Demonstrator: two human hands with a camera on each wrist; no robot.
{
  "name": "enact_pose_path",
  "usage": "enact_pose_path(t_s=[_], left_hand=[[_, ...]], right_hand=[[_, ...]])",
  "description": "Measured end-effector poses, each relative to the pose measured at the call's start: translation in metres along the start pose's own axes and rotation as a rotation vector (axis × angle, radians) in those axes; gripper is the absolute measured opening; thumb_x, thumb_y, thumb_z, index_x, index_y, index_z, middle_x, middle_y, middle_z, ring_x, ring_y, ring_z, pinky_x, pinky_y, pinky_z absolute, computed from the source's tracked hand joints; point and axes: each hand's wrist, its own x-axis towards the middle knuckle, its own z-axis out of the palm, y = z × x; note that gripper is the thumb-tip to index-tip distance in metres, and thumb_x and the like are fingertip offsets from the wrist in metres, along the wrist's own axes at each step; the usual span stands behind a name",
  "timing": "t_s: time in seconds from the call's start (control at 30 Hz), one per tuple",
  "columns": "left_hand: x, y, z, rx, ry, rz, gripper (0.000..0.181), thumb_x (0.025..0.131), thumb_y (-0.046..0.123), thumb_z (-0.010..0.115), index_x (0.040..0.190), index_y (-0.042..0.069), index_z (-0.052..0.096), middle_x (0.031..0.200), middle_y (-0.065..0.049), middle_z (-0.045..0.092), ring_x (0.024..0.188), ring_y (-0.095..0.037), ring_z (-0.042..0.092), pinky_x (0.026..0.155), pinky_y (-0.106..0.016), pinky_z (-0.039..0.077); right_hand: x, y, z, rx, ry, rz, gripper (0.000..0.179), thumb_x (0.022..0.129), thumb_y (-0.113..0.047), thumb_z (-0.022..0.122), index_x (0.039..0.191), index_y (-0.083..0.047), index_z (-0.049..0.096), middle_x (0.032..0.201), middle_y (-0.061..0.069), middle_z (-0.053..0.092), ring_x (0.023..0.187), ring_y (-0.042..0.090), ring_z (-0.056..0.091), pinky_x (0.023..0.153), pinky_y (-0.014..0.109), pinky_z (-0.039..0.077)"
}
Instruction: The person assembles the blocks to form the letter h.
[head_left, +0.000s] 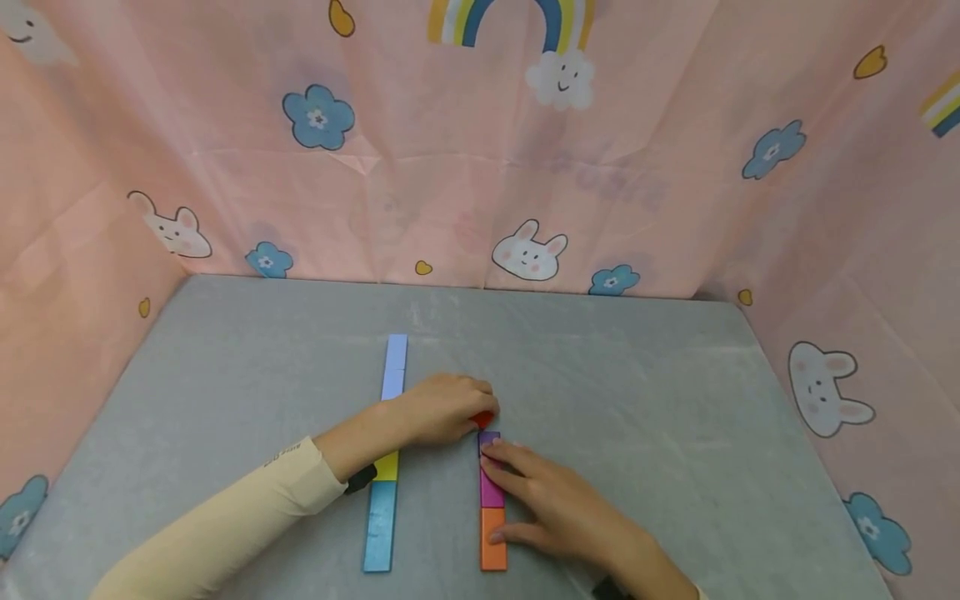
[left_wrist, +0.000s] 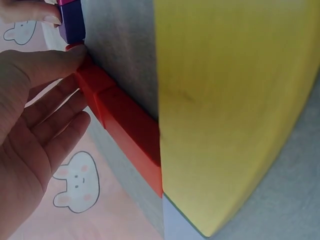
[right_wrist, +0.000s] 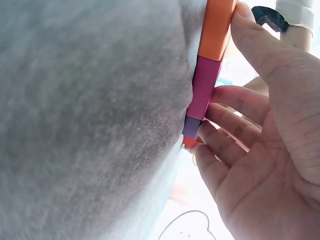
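Observation:
My left hand [head_left: 442, 408] reaches across a left row of blocks and pinches the end of a red block [left_wrist: 95, 80], thumb on one side and fingers on the other. Another red block [left_wrist: 132, 127] joins it end to end and runs to the yellow block [left_wrist: 225, 100] of the left row. Beside the pinched end begins the right row: a purple block [head_left: 490, 437], a magenta block [head_left: 492, 493] and an orange block [head_left: 492, 542]. My right hand [head_left: 562, 504] rests along that row's right side, fingertips at the purple and magenta blocks, thumb on the orange one.
The left row also has periwinkle blocks [head_left: 394, 362] at its far end and a blue block [head_left: 380, 527] at its near end. A grey cloth [head_left: 637, 400] covers the table. Pink printed curtains [head_left: 450, 150] stand behind it and at both sides.

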Motion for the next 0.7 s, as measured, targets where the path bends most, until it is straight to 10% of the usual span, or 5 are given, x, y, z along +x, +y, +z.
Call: enact_pose_path(t_s=[0.7], left_hand=[[-0.0013, 0.0051, 0.0008, -0.005, -0.001, -0.015, 0.025, 0.096, 0.009, 0.076, 0.120, 0.015, 0.076, 0.112, 0.000, 0.075, 0.100, -0.015, 0.071, 0.090, -0.031, 0.063]], right_hand=[[0.0000, 0.0042, 0.0034, -0.061, 0.086, -0.062, 0.079, 0.095, -0.061, 0.070, 0.151, -0.006, 0.058, 0.161, 0.005, 0.053, 0.145, 0.023, 0.056, 0.115, 0.047, 0.054]])
